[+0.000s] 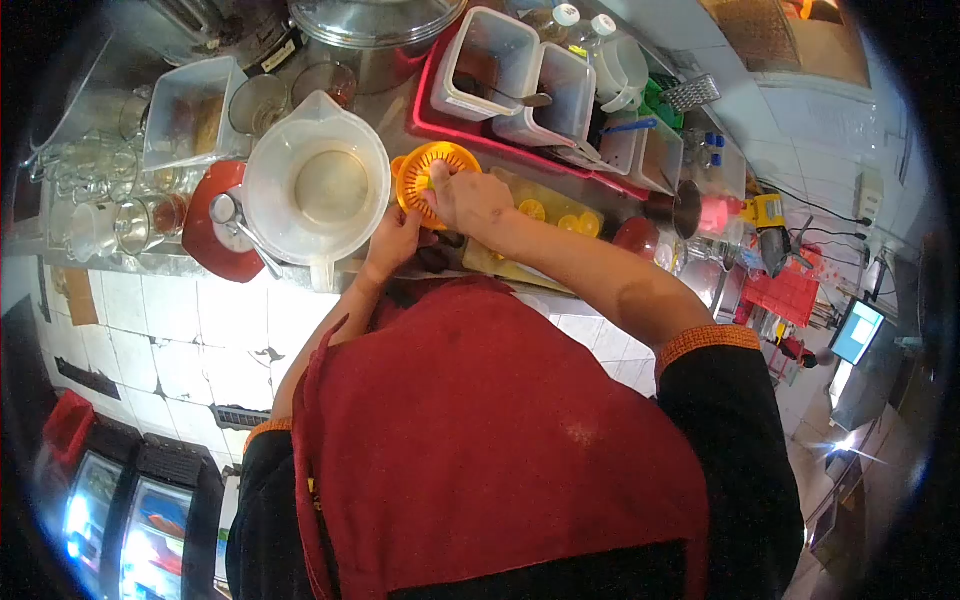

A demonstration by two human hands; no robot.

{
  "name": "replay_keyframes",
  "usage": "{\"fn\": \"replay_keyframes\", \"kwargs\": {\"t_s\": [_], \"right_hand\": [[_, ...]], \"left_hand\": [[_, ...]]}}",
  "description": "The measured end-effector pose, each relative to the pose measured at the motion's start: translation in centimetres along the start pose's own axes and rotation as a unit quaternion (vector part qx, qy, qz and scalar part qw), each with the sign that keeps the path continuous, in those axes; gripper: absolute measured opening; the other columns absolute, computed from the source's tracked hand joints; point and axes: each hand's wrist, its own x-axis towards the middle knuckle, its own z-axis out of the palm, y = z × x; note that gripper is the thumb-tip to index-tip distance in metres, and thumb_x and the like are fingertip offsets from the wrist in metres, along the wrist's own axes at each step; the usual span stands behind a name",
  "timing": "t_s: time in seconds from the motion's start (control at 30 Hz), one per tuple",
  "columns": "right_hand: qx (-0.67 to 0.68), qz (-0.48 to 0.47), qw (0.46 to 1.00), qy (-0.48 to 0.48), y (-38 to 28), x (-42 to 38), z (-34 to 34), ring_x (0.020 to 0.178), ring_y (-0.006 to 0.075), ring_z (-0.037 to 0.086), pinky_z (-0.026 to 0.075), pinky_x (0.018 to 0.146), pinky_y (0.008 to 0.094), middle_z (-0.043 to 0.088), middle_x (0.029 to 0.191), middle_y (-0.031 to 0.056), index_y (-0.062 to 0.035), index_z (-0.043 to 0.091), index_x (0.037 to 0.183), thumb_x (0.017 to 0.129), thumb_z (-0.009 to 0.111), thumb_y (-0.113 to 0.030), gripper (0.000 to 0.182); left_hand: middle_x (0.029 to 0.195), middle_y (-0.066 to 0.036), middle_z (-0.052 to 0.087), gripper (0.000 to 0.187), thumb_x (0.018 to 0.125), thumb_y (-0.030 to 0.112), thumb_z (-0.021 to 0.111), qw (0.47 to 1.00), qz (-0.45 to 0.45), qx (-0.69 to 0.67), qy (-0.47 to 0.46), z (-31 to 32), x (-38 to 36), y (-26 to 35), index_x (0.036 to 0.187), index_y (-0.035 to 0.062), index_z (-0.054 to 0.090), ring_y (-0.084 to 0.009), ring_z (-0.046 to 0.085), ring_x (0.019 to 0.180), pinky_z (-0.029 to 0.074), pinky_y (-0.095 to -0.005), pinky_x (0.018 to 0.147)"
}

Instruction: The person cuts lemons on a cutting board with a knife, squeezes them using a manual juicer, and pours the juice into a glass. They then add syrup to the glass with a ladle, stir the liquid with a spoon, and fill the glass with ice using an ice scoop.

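An orange plastic citrus juicer [418, 165] stands on the counter in front of me. My right hand [472, 203] presses down over its middle, the fingers curled around a citrus half that they mostly hide; a bit of green-yellow peel shows. At the juicer's near rim, the closed fingers of my left hand [396, 240] grip its edge. To the right, cut citrus halves [570, 223] with yellow flesh lie on a yellowish cutting board [492, 262]. A large translucent measuring jug [262, 190] stands just left of the juicer.
A red dish [205, 240] with a metal cup and spoon sits left of the jug, near several glass mugs [150, 225]. Behind the juicer, a red tray [428, 110] carries white containers [487, 25]. A large metal lid [375, 20] is at the back.
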Motion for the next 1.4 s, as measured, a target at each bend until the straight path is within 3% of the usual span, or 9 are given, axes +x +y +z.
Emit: {"fn": "replay_keyframes", "kwargs": {"t_s": [0.3, 0.47, 0.7, 0.77, 0.8, 0.9, 1.13, 1.27, 1.4], "right_hand": [[0.077, 0.026, 0.997, -0.016, 1.2, 0.3, -0.1, 0.077, 0.0424, 0.066, 0.052, 0.068, 0.0518, 0.066, 0.088, 0.0252, -0.0002, 0.041, 0.118, 0.095, 0.046, -0.040, 0.046], [-0.088, 0.049, 0.992, 0.071, -0.5, -0.3, 1.5, 0.076, 0.0384, 0.067, 0.054, 0.067, 0.0498, 0.065, 0.094, 0.0237, -0.0047, 0.050, 0.116, 0.092, 0.050, -0.043, 0.045], [-0.003, 0.086, 0.995, 0.059, -1.5, 2.5, 2.1, 0.071, 0.0323, 0.069, 0.054, 0.059, 0.0470, 0.068, 0.085, 0.0172, -0.0070, 0.052, 0.106, 0.090, 0.054, -0.040, 0.036], [-0.031, -0.114, 0.985, 0.129, 1.3, 1.5, 1.4, 0.059, 0.0346, 0.066, 0.053, 0.051, 0.0439, 0.067, 0.069, 0.0152, -0.0019, 0.050, 0.103, 0.091, 0.052, -0.035, 0.035], [0.019, -0.091, 0.995, 0.039, 3.2, 1.2, 0.8, 0.073, 0.0395, 0.067, 0.054, 0.061, 0.0506, 0.067, 0.088, 0.0196, -0.0066, 0.050, 0.105, 0.091, 0.050, -0.037, 0.034], [0.031, -0.108, 0.990, 0.082, 5.0, 0.8, 2.6, 0.078, 0.0428, 0.066, 0.054, 0.066, 0.0513, 0.064, 0.101, 0.0249, -0.0071, 0.050, 0.111, 0.092, 0.049, -0.039, 0.037], [0.079, 0.169, 0.979, -0.077, -2.0, -0.2, -2.4, 0.093, 0.0385, 0.066, 0.053, 0.079, 0.0487, 0.065, 0.106, 0.0238, -0.0091, 0.051, 0.117, 0.094, 0.046, -0.038, 0.037], [0.090, 0.180, 0.978, -0.056, -1.4, 2.9, -0.4, 0.096, 0.0375, 0.066, 0.053, 0.079, 0.0482, 0.066, 0.105, 0.0234, -0.0072, 0.050, 0.116, 0.093, 0.048, -0.034, 0.035], [0.073, 0.078, 0.994, -0.032, 2.1, 0.5, 0.1, 0.092, 0.0390, 0.066, 0.053, 0.076, 0.0502, 0.066, 0.100, 0.0229, -0.0061, 0.049, 0.114, 0.092, 0.048, -0.032, 0.034]], "left_hand": [[0.081, -0.014, 0.067, 0.028, 0.096, 0.017, 0.047, 0.998, 0.018, 0.042, 0.032, 0.8, -0.8, 1.5, 0.097, -0.0086, 0.057, -0.0196, 0.068, 0.062, 0.057, -0.0293, 0.055], [0.078, -0.014, 0.068, 0.031, 0.094, 0.020, 0.050, 0.992, 0.030, 0.107, 0.063, 0.8, -1.2, 1.8, 0.094, -0.0088, 0.060, -0.0192, 0.068, 0.063, 0.055, -0.0301, 0.057], [0.075, -0.013, 0.068, 0.033, 0.095, 0.023, 0.051, 0.984, 0.056, 0.147, 0.082, -0.3, 1.1, -2.5, 0.092, -0.0082, 0.061, -0.0191, 0.068, 0.063, 0.054, -0.0316, 0.059], [0.076, -0.015, 0.068, 0.028, 0.094, 0.017, 0.047, 0.994, 0.014, 0.078, 0.069, 0.5, 0.0, -0.4, 0.097, -0.0085, 0.058, -0.0213, 0.070, 0.064, 0.057, -0.0322, 0.057], [0.075, -0.015, 0.068, 0.028, 0.094, 0.017, 0.047, 0.997, 0.026, 0.044, 0.059, 0.5, 0.5, -1.3, 0.098, -0.0085, 0.058, -0.0215, 0.070, 0.064, 0.057, -0.0322, 0.057], [0.076, -0.016, 0.068, 0.029, 0.094, 0.018, 0.047, 0.998, 0.036, 0.013, 0.052, 0.4, 1.0, -1.6, 0.099, -0.0085, 0.058, -0.0217, 0.070, 0.064, 0.056, -0.0327, 0.058], [0.085, -0.012, 0.066, 0.030, 0.098, 0.019, 0.044, 0.993, 0.046, 0.100, 0.035, 0.1, 1.3, -2.4, 0.104, -0.0072, 0.056, -0.0208, 0.068, 0.066, 0.057, -0.0304, 0.061], [0.080, -0.012, 0.067, 0.031, 0.096, 0.020, 0.047, 0.980, 0.087, 0.158, 0.081, -0.7, 2.7, -4.6, 0.095, -0.0079, 0.059, -0.0200, 0.068, 0.066, 0.056, -0.0308, 0.061], [0.071, -0.020, 0.065, 0.034, 0.092, 0.023, 0.052, 0.982, 0.042, 0.157, 0.097, 1.6, -1.0, 1.3, 0.088, -0.0091, 0.061, -0.0253, 0.068, 0.069, 0.052, -0.0393, 0.061]]}}
